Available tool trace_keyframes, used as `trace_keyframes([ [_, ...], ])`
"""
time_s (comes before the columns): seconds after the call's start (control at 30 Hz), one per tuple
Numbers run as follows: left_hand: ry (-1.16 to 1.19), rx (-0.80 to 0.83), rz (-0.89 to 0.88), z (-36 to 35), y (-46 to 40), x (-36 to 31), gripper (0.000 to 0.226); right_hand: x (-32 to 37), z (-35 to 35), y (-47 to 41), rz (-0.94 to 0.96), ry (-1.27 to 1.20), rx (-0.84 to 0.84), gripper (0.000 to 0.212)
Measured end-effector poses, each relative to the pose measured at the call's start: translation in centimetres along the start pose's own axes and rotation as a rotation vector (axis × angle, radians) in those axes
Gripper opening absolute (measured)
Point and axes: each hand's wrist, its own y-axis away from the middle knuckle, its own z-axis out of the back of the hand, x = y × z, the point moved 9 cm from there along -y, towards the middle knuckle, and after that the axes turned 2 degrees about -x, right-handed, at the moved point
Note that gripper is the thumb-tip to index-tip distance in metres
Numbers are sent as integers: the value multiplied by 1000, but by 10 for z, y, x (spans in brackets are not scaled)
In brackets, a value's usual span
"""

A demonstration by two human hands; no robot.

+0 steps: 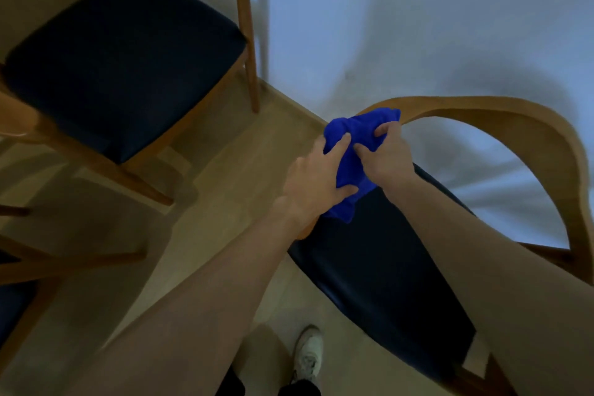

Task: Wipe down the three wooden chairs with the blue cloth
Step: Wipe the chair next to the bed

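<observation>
Currently, both hands hold the blue cloth [350, 167] bunched above the near chair [482, 125], at the front-left end of its curved wooden backrest/arm rail. Left hand [316, 180]: fingers spread over the cloth's left side, thumb tucked under the bundle. Right hand [384, 154]: fingers curled, pinching the upper right fold w/ thumb and forefinger. Cloth's long axis runs approx. from its lower tail near the seat edge up to the rail tip; whether it touches the rail there cannot be told. The rail lies directly beyond the fingers and sweeps away to the right, so the right hand is the nearer one for a stroke along it. Both forearms extend fwd, converging at the cloth. A second chair [122, 67] stands well apart at upper left; part of a third chair [19, 299] shows at the left edge.
</observation>
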Motion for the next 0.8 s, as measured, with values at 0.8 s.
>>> trace_keyframes([
  [0.8,388,-254,441,401,227,87,28,374,-3,218,622,-192,828,41],
])
